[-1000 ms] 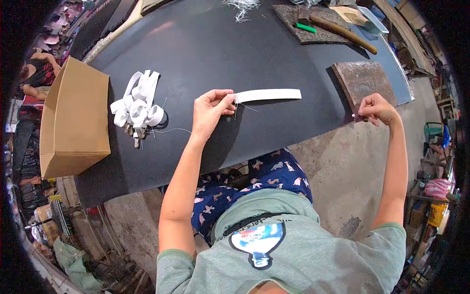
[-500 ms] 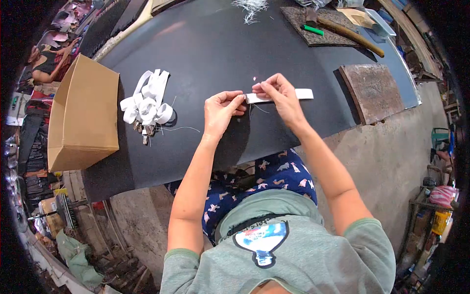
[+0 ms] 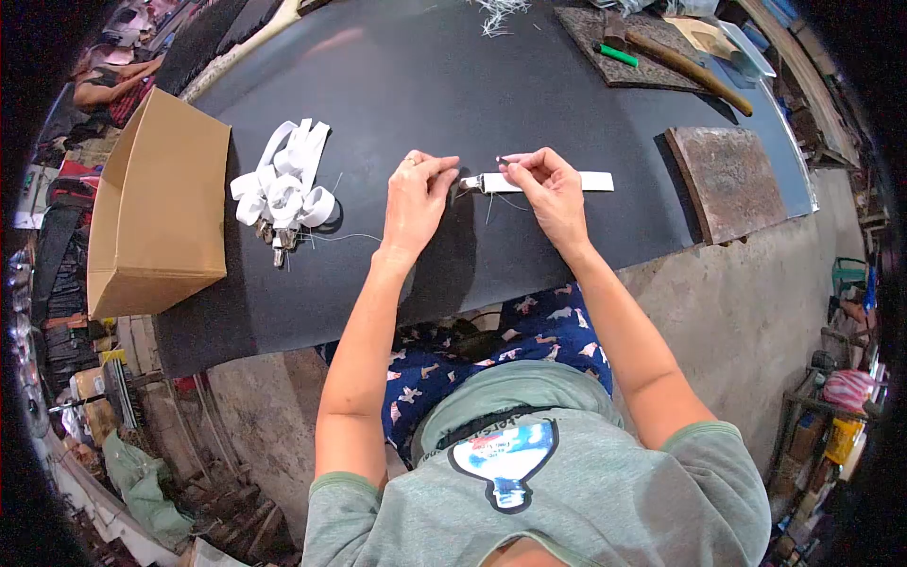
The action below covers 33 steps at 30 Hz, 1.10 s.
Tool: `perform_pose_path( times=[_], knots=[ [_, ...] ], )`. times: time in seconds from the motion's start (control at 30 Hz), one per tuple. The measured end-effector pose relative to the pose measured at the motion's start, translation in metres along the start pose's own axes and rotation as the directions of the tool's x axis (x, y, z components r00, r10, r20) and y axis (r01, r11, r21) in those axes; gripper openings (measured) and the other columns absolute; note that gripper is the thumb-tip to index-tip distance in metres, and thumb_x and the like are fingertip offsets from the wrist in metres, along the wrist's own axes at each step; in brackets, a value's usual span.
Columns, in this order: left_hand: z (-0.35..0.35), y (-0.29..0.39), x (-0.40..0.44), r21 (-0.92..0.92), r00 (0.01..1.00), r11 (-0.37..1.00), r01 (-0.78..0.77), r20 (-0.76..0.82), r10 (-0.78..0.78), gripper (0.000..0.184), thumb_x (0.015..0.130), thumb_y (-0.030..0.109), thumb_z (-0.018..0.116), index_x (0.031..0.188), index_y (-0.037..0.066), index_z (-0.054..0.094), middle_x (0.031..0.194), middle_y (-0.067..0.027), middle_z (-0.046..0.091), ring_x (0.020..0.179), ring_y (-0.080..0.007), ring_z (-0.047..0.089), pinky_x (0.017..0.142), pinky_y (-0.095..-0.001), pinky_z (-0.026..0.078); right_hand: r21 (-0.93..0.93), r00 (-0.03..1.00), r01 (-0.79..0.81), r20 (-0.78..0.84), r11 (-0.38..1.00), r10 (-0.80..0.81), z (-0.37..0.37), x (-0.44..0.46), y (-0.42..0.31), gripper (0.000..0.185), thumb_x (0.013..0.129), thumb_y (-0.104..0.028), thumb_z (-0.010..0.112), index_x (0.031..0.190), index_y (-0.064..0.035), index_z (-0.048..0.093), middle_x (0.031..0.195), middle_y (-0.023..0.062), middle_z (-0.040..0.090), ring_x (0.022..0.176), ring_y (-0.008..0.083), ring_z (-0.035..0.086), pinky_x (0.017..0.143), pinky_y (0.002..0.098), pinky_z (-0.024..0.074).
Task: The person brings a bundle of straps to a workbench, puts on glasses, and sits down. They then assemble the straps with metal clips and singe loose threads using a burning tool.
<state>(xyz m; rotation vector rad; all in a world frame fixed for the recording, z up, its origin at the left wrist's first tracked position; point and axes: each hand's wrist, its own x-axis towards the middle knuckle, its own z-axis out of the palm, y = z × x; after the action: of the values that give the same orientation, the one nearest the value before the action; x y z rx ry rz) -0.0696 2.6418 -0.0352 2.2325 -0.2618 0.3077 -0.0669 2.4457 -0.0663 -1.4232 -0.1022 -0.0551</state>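
Observation:
A white strap (image 3: 590, 180) lies flat on the dark table, with a metal clip (image 3: 470, 183) at its left end and loose threads below. My left hand (image 3: 419, 194) is just left of the clip, fingers apart and holding nothing. Over the strap, my right hand (image 3: 550, 189) pinches a small dark item at its fingertips, too small to name. A bundle of white straps (image 3: 286, 184) with metal clips rests on the table to the left.
An open cardboard box (image 3: 170, 203) stands at the left. A brown slab (image 3: 727, 184) lies at the right. Behind it, a hammer (image 3: 690, 71) and a green marker (image 3: 617, 55) rest on a board. White threads (image 3: 499, 13) lie at the back. Another person sits at upper left.
My right hand has come from the brown slab to the strap. My left hand has let go of the strap's clip end and moved slightly left, uncovering the clip.

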Motion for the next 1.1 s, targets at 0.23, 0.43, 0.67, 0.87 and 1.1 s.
perform_pose_path(
  times=[0.23, 0.43, 0.67, 0.87, 1.1],
  knots=[
    [0.007, 0.009, 0.022, 0.069, 0.964, 0.996, -0.049, 0.265, 0.029, 0.014, 0.081, 0.01, 0.071, 0.094, 0.005, 0.074, 0.083, -0.0099, 0.061, 0.076, -0.02, 0.06, 0.069, -0.0329, 0.048, -0.045, 0.999, 0.016, -0.035, 0.999, -0.017, -0.002, 0.0, 0.006, 0.009, 0.091, -0.004, 0.066, 0.085, 0.001, 0.061, 0.105, 0.0117, 0.065, 0.09, 0.0133, 0.065, 0.084, 0.026, 0.0539],
    [0.018, 0.005, 0.016, 0.053, 0.981, 0.99, -0.133, 0.148, 0.123, 0.01, 0.08, 0.008, 0.071, 0.087, 0.0, 0.071, 0.08, -0.0092, 0.061, 0.074, -0.0205, 0.062, 0.067, -0.0316, 0.05, -0.188, 0.993, 0.088, -0.063, 0.978, -0.101, 0.001, -0.003, 0.002, 0.013, 0.085, -0.008, 0.069, 0.078, 0.0, 0.062, 0.103, 0.0087, 0.062, 0.078, 0.0095, 0.061, 0.07, 0.0244, 0.0512],
    [0.023, 0.002, 0.002, -0.149, 0.997, 0.986, -0.076, 0.019, 0.08, 0.008, 0.085, 0.008, 0.069, 0.087, 0.0, 0.067, 0.081, -0.0088, 0.063, 0.069, -0.0176, 0.061, 0.064, -0.03, 0.049, -0.297, 0.986, 0.143, -0.037, 0.944, -0.161, 0.006, -0.005, -0.005, 0.012, 0.082, -0.004, 0.069, 0.075, 0.0016, 0.061, 0.102, 0.0107, 0.062, 0.08, 0.0132, 0.065, 0.071, 0.026, 0.0546],
    [0.032, 0.0, -0.004, -0.202, 0.993, 0.973, -0.11, -0.063, 0.099, 0.009, 0.088, 0.007, 0.067, 0.091, 0.0, 0.063, 0.083, -0.009, 0.062, 0.07, -0.0169, 0.06, 0.064, -0.0293, 0.048, -0.334, 0.985, 0.158, -0.013, 0.929, -0.172, 0.006, -0.004, -0.002, 0.01, 0.084, -0.001, 0.068, 0.078, 0.0022, 0.061, 0.107, 0.0101, 0.061, 0.088, 0.0111, 0.062, 0.072, 0.0239, 0.0532],
    [0.031, -0.001, -0.007, -0.2, 0.992, 0.973, -0.114, -0.074, 0.101, 0.009, 0.088, 0.007, 0.066, 0.091, 0.0, 0.062, 0.084, -0.0095, 0.061, 0.071, -0.0178, 0.06, 0.066, -0.0299, 0.048, -0.377, 0.984, 0.158, -0.022, 0.913, -0.179, 0.009, -0.006, -0.008, 0.011, 0.083, -0.003, 0.069, 0.077, 0.0017, 0.062, 0.111, 0.011, 0.061, 0.09, 0.0134, 0.063, 0.074, 0.0255, 0.0536]
  ],
)
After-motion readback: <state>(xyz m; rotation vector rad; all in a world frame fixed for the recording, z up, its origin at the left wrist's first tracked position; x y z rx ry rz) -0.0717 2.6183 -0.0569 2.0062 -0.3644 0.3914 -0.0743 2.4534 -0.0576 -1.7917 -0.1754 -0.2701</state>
